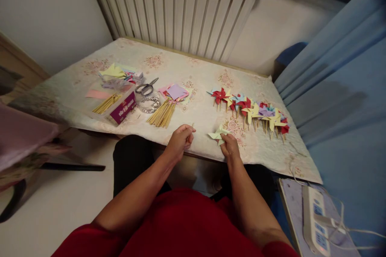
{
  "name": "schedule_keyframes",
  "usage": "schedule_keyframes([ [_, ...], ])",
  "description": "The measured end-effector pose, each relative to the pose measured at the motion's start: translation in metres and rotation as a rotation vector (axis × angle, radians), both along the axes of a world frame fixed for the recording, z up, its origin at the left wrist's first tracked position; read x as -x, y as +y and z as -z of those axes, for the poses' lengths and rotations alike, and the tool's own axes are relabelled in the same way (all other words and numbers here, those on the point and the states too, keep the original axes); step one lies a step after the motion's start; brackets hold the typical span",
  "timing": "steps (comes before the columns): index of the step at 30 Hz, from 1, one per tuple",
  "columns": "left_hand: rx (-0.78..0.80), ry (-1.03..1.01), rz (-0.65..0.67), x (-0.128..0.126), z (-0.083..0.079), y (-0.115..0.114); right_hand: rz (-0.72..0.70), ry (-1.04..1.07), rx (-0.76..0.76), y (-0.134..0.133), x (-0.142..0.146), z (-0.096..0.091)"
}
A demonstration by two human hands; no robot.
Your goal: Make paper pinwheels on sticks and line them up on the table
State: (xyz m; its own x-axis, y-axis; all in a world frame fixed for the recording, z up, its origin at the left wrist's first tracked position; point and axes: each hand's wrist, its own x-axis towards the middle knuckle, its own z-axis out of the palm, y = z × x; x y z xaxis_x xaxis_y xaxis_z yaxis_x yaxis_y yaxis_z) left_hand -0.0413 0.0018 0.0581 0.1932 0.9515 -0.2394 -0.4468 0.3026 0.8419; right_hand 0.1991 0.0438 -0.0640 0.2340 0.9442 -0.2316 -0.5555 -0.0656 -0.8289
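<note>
My right hand pinches a pale green paper pinwheel near the table's front edge. To its left, my left hand is closed, thumb and fingertips together. A tiny pale thing shows at those fingertips, too small to name. Beyond that hand lie a bundle of thin wooden sticks and a stack of coloured paper squares. A clear round container of small shiny pieces sits beside the sticks, with scissors just behind it. Several finished pinwheels on sticks lie in a row at the right.
A purple-and-clear box, more sticks and folded paper occupy the left of the flowered tablecloth. Behind the table stands a radiator. A blue curtain hangs at right, above a power strip with cables.
</note>
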Motion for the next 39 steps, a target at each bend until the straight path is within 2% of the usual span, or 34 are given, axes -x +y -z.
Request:
schedule_keyframes([
  [16, -0.032, 0.042, 0.018, 0.0005, -0.0007, -0.002, -0.006, -0.007, 0.001, -0.0004, -0.0013, -0.001],
  [28, 0.017, 0.048, 0.03, 0.0002, -0.0029, -0.0016, 0.0, -0.007, 0.003, -0.0001, -0.0009, -0.0005],
  [39, -0.047, 0.105, 0.034, 0.0013, -0.0082, -0.0052, -0.003, -0.031, 0.012, -0.0013, 0.0003, -0.0015],
])
